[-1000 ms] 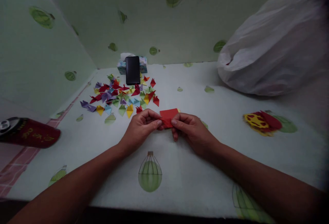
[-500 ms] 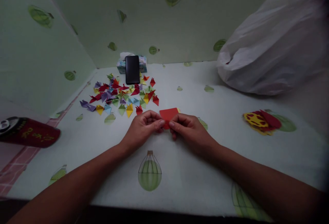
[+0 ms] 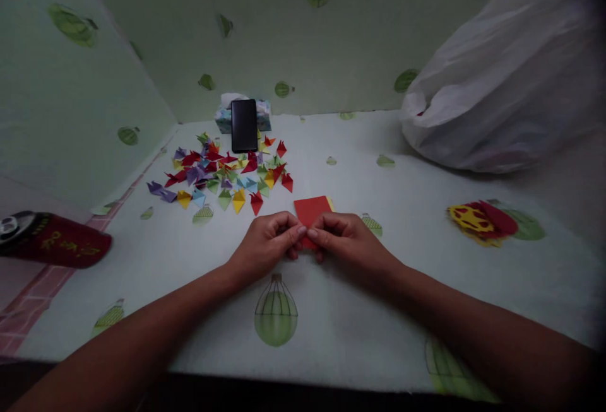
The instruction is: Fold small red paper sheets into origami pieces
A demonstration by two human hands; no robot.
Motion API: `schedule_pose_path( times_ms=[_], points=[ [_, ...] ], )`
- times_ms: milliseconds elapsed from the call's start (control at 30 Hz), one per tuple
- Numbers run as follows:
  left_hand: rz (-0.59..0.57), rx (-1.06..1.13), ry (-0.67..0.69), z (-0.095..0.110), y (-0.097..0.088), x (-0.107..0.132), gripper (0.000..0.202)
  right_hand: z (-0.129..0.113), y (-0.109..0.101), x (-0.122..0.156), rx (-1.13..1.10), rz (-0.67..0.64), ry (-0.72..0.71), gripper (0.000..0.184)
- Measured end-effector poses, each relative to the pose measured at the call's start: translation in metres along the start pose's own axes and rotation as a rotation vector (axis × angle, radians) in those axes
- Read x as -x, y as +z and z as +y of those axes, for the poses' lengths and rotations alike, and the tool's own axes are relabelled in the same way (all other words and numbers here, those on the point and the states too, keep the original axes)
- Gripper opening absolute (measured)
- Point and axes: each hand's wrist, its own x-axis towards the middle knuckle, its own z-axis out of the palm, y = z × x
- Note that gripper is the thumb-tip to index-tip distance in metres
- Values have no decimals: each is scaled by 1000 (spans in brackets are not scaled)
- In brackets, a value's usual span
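I see a red sheet of paper (image 3: 311, 209), small and roughly rectangular, near the middle of the scene. Its far part lies flat and in plain view, the far edge slightly tilted. Its near edge is pinched under the fingertips of my left hand (image 3: 267, 245) and my right hand (image 3: 348, 241), which meet over it and hide that part. A thin yellow strip (image 3: 330, 204) shows along its right edge; whether that is a second sheet beneath, I cannot tell.
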Motion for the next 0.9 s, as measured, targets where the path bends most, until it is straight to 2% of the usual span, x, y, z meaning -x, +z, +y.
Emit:
schedule_pose_path(
  times_ms=[167,333,600,733,900],
  points=[
    [-30,194,-37,-2,2,0,26,-2,1,4,15,110,-29,31],
    [-100,243,-107,-6,5,1,20,1,3,6,-54,187,-16,32],
    [5,232,-84,-3,6,1,21,9,7,4,-170,82,-26,27],
    [19,193,-57,-5,5,1,19,10,5,3,-176,13,-9,28],
    [9,200,-54,-6,5,0,20,8,5,3,-137,41,2,29]
  ],
)
